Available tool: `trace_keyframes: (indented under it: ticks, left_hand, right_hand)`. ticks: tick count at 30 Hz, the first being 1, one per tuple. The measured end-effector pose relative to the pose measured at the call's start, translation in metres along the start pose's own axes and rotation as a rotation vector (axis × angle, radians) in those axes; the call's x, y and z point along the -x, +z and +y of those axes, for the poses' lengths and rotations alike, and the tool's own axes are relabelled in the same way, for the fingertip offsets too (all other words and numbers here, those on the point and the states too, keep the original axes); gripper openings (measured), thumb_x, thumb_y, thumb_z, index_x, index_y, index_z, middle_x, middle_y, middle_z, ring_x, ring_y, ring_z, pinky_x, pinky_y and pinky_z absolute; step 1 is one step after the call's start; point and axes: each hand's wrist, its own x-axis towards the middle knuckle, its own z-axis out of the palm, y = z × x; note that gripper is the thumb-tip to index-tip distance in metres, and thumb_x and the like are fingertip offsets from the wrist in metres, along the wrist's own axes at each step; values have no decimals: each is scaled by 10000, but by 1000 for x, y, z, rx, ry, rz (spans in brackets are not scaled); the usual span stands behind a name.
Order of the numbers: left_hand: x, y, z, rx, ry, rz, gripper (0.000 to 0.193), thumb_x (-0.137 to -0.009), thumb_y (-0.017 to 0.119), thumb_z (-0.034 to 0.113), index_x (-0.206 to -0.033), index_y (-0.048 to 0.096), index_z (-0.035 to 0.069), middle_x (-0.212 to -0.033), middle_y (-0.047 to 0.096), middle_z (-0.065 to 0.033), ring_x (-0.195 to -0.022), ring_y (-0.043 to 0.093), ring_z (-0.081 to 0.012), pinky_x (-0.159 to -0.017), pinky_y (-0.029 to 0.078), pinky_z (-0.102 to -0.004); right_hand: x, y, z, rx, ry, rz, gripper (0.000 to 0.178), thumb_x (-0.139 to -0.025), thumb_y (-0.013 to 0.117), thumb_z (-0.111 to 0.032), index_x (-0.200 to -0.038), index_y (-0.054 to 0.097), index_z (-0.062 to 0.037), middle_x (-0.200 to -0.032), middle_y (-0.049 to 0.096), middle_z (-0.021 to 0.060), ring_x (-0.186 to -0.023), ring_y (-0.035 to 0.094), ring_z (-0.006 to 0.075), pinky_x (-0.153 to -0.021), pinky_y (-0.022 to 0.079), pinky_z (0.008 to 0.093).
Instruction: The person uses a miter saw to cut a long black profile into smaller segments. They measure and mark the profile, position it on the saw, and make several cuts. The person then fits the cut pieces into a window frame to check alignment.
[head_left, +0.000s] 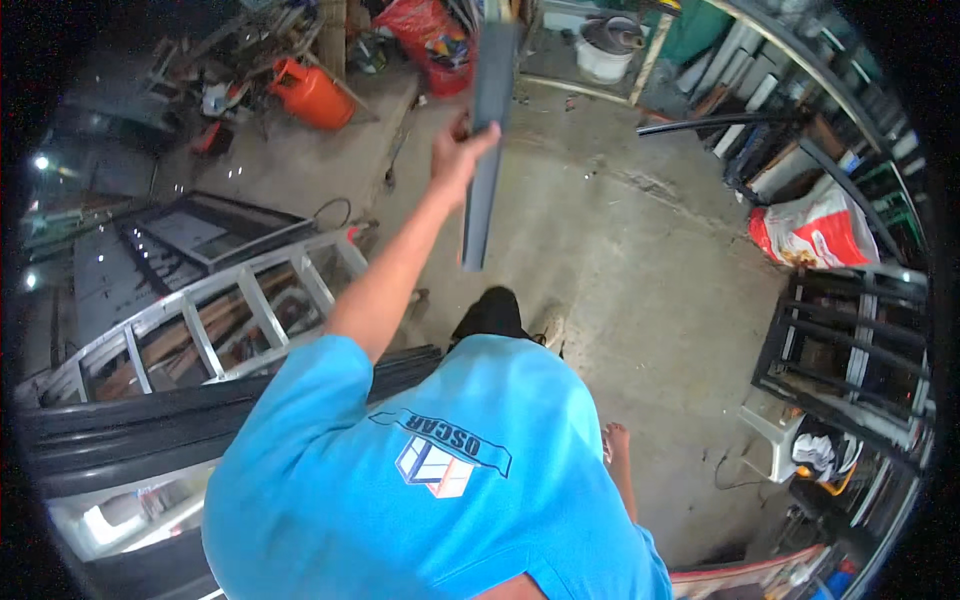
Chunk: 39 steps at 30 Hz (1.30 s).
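The left hand (462,160) grips a long grey bar (484,210); right of the bar hangs the right hand (617,440), its opening and hold unclear; left of it, an orange cylinder (315,95)

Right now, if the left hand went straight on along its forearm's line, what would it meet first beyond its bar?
Past its dark bar, the left hand would probably meet the pale frame near the white bucket; depth is unclear.
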Motion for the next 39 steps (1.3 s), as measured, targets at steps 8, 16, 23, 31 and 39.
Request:
trace_keyframes:
  ticks: [8,16,23,31,39]
  left_hand:
    - [-212,-52,11,465,2,371,264,-900,781,178,-1122,684,74,-1069,680,-33,-943,620,-163,-829,496,-356]
    - [-366,-67,-35,639,-155,463,459,-920,772,210,-1324,598,81,-1242,639,-35,-1102,603,-225,-909,507,-424]
    - [-443,-39,-6,363,-38,389,526,-939,754,276,-1376,557,59,-1336,600,-59,-1203,552,-218,-1030,437,-400]
    - [-539,24,-41,269,-65,262,478,-948,750,324,-1293,588,35,-1187,634,-61,-1046,581,-181,-928,452,-351]
    - [-618,94,-6,78,98,203,394,-958,735,144,-1303,605,5,-1146,658,-14,-1021,585,-117,-903,451,-285]
  right_hand:
    - [-48,27,-201,370,-164,-107,208,-1037,539,-225,-1203,596,-114,-794,637,41,-615,575,122,-475,415,254]
    - [-113,103,-454,49,-364,-44,188,-1032,581,-219,-1199,574,-133,-794,643,36,-621,574,110,-480,423,249]
    - [-60,191,-673,8,-680,-81,285,-1043,604,-366,-1163,596,-108,-782,640,30,-623,557,99,-534,437,256]
    - [-18,222,-960,88,-1048,-118,407,-1062,542,-429,-1056,664,-41,-788,619,11,-652,567,95,-586,462,274]
    - [-63,217,-1188,-264,-1313,24,135,-989,667,-158,-1005,596,-44,-729,630,32,-573,583,101,-515,461,252]
